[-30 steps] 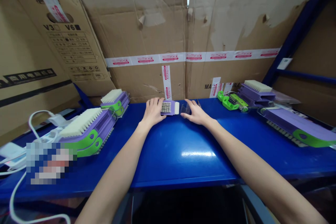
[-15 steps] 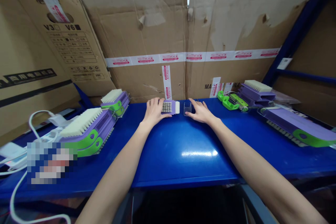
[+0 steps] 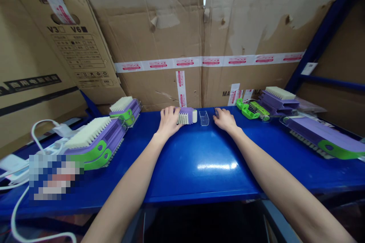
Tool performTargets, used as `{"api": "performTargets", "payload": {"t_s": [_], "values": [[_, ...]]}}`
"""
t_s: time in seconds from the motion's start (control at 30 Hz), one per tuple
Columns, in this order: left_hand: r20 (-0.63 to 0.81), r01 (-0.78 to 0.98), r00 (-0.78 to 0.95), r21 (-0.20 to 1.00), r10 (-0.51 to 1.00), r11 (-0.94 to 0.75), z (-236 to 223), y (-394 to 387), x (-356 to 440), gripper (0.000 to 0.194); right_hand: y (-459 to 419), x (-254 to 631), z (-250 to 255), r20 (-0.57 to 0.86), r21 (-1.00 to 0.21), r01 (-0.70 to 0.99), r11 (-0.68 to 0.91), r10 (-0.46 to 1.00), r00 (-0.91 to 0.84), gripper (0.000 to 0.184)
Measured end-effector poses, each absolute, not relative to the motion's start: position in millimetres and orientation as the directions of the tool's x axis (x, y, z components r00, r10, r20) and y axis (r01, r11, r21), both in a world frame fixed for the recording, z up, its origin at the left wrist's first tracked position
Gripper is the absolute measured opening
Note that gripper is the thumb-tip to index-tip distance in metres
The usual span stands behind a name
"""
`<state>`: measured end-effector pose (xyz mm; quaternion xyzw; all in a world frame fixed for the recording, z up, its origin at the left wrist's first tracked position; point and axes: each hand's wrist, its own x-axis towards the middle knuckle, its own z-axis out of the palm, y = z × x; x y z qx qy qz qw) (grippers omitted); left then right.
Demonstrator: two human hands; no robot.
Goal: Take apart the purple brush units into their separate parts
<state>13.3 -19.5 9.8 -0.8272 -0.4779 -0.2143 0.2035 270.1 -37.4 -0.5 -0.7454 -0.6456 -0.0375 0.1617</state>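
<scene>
My left hand (image 3: 169, 120) grips a small purple brush block (image 3: 186, 115) with white bristles, tipped up on its side at the back of the blue table (image 3: 199, 159). A small clear plastic cup (image 3: 203, 118) stands just right of the block, free of both hands. My right hand (image 3: 225, 119) lies palm down to the right of the cup, its fingertips on a small dark piece (image 3: 216, 112) that I cannot make out.
Purple and green brush units (image 3: 97, 140) lie at the left, with white cables (image 3: 37, 133) beside them. More purple and green parts (image 3: 273, 102) and a long purple unit (image 3: 322, 136) lie at the right. Cardboard boxes (image 3: 182, 38) wall off the back.
My left hand has tipped the purple brush block from flat onto its side. My right hand let go of the clear cup and moved right to a small dark piece.
</scene>
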Motion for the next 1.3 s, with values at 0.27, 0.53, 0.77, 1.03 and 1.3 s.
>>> {"api": "performTargets", "payload": {"t_s": [0.27,0.53,0.77,1.03,1.3], "values": [[0.534,0.905,0.413,-0.148,0.737,-0.400,16.6,-28.1,24.1,0.075,-38.1,271.2,0.3,0.199,-0.125,0.980,-0.152,0.964,0.175,0.042],[0.553,0.924,0.379,-0.193,0.742,-0.329,22.0,-37.1,32.1,0.066,-38.2,271.6,3.9,0.369,-0.358,0.925,-0.126,0.891,0.264,0.037],[0.590,0.926,0.360,-0.136,0.722,-0.351,19.0,-36.2,33.5,0.065,-44.5,265.6,24.3,0.768,-0.430,0.852,0.298,0.617,0.172,0.032],[0.611,0.923,0.340,-0.070,0.715,-0.379,19.8,-29.0,39.4,0.058,-62.2,257.0,41.3,0.865,-0.337,0.801,0.495,0.499,0.056,0.022],[0.545,0.890,0.409,-0.060,0.732,-0.452,25.9,-19.2,57.5,0.048,-62.7,258.6,42.8,0.888,-0.327,0.761,0.560,0.458,0.045,0.013]]}}
